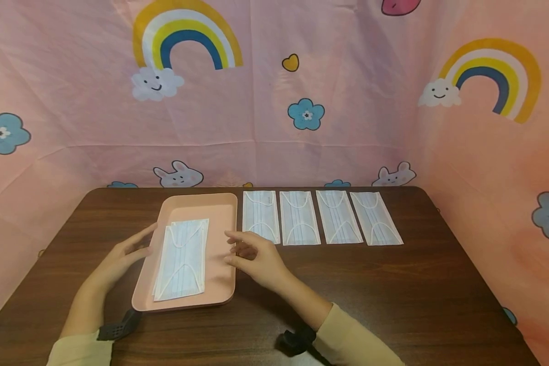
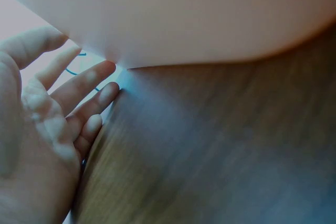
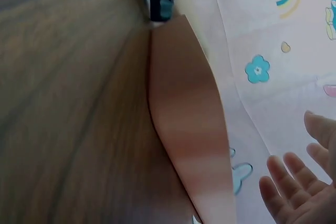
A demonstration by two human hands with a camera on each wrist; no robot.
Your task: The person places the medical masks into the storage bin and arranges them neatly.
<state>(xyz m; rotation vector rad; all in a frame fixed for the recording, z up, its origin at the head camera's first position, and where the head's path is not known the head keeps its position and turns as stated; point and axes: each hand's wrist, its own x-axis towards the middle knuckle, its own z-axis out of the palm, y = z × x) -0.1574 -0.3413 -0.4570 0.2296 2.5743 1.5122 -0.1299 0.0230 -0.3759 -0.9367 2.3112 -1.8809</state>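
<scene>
Hands flank pink tray (image 1: 196, 203): left hand (image 1: 123, 254) by its left rim, right hand (image 1: 256, 256) over its right rim, each grip released, fingers relaxed, holding nothing. Stacked face masks (image 1: 183, 259) lie inside the tray; four more masks (image 1: 322, 217) lie right of it on the worktop (image 1: 393, 295). Masks judged light, limp, slippery; pinch at an edge. Only the head view shows masks; wrist views show the tray's underside and wall.

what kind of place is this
Probably a makeshift tabletop work corner, not a real shop or clinic: a dark wooden table walled by a pink cartoon cloth, holding face masks and a pink tray.
</scene>
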